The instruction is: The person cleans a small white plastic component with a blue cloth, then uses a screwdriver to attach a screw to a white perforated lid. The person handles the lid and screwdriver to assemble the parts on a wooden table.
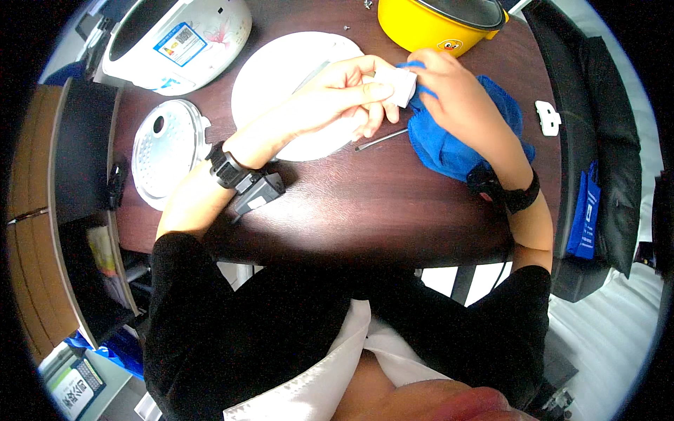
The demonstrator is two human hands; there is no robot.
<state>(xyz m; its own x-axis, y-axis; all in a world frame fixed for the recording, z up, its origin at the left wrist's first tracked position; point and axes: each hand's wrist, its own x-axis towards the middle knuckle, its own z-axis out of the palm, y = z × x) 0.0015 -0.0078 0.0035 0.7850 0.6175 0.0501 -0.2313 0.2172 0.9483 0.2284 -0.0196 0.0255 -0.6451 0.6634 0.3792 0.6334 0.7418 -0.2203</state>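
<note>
- My left hand: fingers pinching a small white part above the dark table.
- My right hand: closed on a blue cloth against that part; fingertips hidden.
- White plate: partly covered by my left hand.

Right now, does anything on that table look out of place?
Yes: a perforated inner lid lies loose beside the white rice cooker, a thin metal rod lies by the white plate, and small screws sit scattered near the yellow pot.
</note>
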